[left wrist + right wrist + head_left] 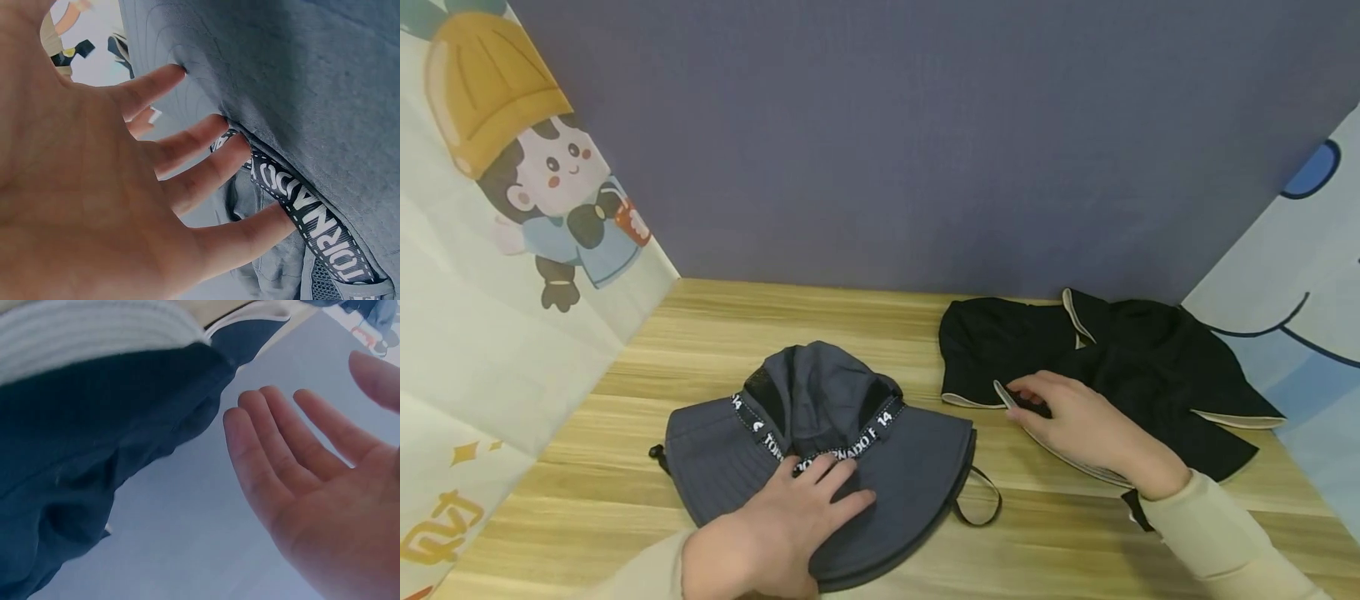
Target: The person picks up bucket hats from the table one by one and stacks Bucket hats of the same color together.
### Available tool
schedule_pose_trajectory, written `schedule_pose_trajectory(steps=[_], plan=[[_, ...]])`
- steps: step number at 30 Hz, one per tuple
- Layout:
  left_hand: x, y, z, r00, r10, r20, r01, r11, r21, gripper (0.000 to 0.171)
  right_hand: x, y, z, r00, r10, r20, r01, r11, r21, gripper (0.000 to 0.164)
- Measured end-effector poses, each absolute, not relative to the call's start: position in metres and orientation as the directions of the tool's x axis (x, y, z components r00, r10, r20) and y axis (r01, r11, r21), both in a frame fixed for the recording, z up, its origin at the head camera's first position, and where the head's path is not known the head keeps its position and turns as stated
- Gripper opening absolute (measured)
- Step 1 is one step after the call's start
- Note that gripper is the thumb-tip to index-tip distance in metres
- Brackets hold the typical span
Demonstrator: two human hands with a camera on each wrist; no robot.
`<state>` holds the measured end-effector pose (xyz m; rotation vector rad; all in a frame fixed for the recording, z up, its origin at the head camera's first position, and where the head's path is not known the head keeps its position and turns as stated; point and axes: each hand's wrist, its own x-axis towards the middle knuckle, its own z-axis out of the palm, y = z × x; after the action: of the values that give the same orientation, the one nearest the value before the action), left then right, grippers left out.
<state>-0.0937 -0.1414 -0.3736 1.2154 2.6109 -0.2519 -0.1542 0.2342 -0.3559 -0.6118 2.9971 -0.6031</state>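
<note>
A grey bucket hat [917, 450] lies on the wooden table, its wide brim toward the person and a black band with white lettering [325, 240] round the crown. My left hand [782, 517] rests on the brim with fingers spread, and its fingertips touch the lettered band. To the right is a crumpled black hat [1150, 358] with cream edging. My right hand [1082, 425] is at its near brim edge, thumb and fingertips apart. In the right wrist view, those fingers [259, 450] look nearly straight, beside the hat's dark cloth and pale stitched brim lining [112, 331].
A thin cord loop [977, 497] sticks out from the grey hat's right side. Behind the table [587, 467] stands a plain dark grey panel [880, 142]. Printed cartoon sheets flank it, one on the left [445, 275] and one on the right [1307, 267].
</note>
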Motion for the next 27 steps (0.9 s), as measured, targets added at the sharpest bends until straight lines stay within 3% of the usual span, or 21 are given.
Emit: schedule_pose_trajectory(steps=[27], plan=[[-0.118, -0.173, -0.369, -0.741, 0.598, -0.304, 0.612, 0.789, 0.06, 0.106, -0.175, 0.327, -0.357, -0.989, -0.138, 0.049, -0.146, 0.936, -0.319, 0.051]])
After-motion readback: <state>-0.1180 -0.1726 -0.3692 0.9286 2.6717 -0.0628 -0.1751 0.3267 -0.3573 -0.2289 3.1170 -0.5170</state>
